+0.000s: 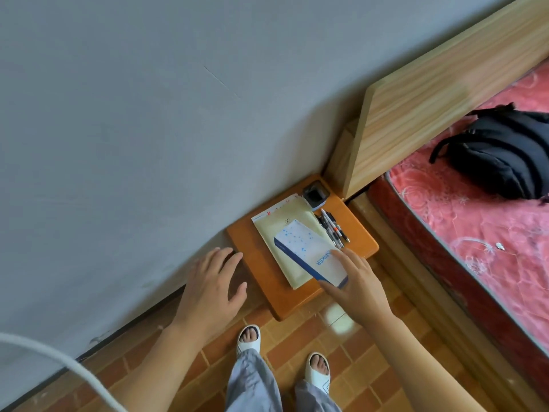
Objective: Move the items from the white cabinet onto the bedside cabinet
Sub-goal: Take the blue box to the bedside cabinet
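Note:
An orange wooden bedside cabinet (361, 233) stands in the corner between the grey wall and the bed. On it lies a cream padded envelope (274, 233), with a white and blue box (306, 248) resting on top, tilted. My right hand (356, 283) grips the near end of this box. Beside the envelope lie several pens (332, 226), and a small dark device (315, 194) sits at the back corner. My left hand (212, 286) hovers with fingers spread just left of the cabinet, holding nothing. The white cabinet is out of view.
A bed with a pink patterned mattress (475, 233) and a wooden headboard (430, 108) fills the right side, with a black backpack (502, 153) on it. The floor is brown tile. My feet in white sandals (318, 370) stand close to the cabinet's front. A white curved object (59, 364) crosses the lower left.

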The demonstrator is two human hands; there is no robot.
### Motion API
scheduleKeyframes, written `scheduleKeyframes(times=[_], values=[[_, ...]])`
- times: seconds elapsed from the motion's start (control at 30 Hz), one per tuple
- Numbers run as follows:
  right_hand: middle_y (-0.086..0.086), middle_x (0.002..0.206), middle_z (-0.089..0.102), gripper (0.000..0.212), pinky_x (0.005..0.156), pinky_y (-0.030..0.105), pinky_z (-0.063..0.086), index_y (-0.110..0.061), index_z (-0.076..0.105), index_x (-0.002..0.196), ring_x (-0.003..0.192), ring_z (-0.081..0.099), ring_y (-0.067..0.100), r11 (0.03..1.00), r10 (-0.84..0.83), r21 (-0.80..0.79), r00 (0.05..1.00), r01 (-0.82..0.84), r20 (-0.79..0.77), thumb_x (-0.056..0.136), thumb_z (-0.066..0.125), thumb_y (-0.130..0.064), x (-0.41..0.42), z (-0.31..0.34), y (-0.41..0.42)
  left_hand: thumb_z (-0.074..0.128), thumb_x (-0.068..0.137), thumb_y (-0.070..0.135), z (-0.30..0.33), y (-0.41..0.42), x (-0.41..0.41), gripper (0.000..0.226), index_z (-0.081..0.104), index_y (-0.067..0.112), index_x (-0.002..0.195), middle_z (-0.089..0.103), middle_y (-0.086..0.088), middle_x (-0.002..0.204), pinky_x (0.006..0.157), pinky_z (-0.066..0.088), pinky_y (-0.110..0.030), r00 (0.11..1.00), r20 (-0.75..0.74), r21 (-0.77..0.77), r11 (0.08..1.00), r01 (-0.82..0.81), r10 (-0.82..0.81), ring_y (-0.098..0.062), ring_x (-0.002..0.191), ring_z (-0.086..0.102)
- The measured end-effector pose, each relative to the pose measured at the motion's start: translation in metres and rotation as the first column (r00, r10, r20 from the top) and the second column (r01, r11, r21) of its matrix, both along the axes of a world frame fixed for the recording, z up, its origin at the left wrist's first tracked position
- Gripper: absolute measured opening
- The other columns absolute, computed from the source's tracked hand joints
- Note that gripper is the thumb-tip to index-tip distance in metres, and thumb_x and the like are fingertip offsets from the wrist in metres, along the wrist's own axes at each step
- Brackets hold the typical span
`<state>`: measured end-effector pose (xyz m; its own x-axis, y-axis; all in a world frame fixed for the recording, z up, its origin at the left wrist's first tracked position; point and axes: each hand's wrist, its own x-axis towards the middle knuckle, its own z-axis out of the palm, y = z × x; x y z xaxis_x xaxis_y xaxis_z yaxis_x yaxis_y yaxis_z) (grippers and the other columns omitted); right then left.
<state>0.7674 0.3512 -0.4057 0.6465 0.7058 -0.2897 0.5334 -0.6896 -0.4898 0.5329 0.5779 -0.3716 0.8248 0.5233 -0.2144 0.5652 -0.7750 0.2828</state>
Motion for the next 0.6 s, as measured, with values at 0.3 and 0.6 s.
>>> scheduleKeyframes(times=[0.3,0.6], values=[[-0.011,0.156,0.041,0.081,0.104,0.043,0.052,-0.035,0.036,0.153,0.14,0.037,0.017,0.995,-0.103,0.0,0.994,0.103,-0.027,0.086,0.071,-0.064,0.021,-0.111,0.045,0.044,0.097,0.053,-0.097,0.034,0.031,0.06,0.041,0.027,0.151,0.04,0.0,0.158,0.116,0.041,-0.054,0.995,-0.102,-0.07,0.998,0.005,-0.012,-0.023,0.15,0.029],[-0.01,0.154,0.039,0.081,0.102,0.045,0.054,-0.035,0.036,0.152,0.139,0.034,0.02,0.989,-0.151,-0.009,0.986,0.151,-0.069,0.085,0.077,-0.053,0.026,-0.22,0.075,0.039,0.096,0.053,-0.158,0.049,0.028,0.06,0.047,0.025,0.148,0.043,0.002,0.154,0.116,0.04,-0.055,0.996,-0.092,-0.062,0.998,-0.01,0.004,-0.023,0.147,0.034]])
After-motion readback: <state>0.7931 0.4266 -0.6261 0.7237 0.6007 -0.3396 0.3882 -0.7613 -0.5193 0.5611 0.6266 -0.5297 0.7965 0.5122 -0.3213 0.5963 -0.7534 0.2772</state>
